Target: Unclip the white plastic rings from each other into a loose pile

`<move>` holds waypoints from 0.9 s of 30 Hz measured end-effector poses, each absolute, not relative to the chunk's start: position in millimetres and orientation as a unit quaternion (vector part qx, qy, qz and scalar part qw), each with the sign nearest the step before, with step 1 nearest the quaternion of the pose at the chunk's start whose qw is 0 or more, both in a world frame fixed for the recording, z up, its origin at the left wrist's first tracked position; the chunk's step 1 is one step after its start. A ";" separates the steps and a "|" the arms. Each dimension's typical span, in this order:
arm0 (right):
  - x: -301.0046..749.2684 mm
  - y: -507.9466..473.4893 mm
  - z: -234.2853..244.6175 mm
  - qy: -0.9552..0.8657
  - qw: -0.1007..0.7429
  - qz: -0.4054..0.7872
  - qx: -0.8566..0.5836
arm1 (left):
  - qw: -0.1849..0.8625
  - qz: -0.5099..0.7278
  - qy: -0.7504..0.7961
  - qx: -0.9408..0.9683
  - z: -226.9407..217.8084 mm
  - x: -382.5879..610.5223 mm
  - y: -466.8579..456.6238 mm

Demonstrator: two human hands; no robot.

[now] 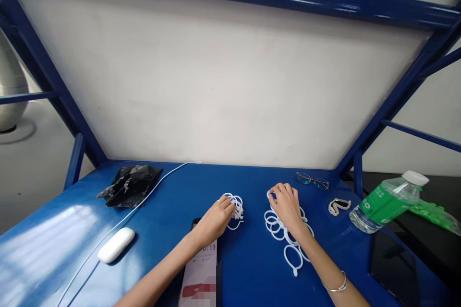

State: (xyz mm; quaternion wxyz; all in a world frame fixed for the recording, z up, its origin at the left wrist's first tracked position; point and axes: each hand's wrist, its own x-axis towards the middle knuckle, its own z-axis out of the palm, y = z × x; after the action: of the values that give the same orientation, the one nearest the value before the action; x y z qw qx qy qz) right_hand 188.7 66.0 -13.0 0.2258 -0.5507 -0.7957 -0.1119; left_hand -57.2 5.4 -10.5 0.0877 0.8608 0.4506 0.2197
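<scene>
My left hand has its fingers closed on the edge of a small bunch of white plastic rings, each with a little tab or clasp. To its right, my right hand hovers over a looser spread of similar white rings. Its thumb and fingertips are bent together at one ring, whose rim shows beside the thumb. One ring lies nearest to me, below the spread. My palm and wrist cover part of the right-hand pile.
A phone lies beneath my left forearm. On the left are a white mouse, a cable and a black plastic bag. Eyeglasses, a pale looped strap, a water bottle and a dark tablet-like slab occupy the right.
</scene>
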 end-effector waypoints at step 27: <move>145.3 14.2 -4.0 -0.897 0.320 0.190 -0.236 | 0.517 0.400 0.355 0.669 5.1 -54.5 -0.1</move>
State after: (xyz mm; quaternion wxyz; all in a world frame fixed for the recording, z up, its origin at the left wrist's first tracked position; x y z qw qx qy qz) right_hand 145.3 14.2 -4.0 0.3204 -0.2360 -0.8974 0.1904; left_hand -54.5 -0.1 5.1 0.5167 0.6688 0.3546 0.4001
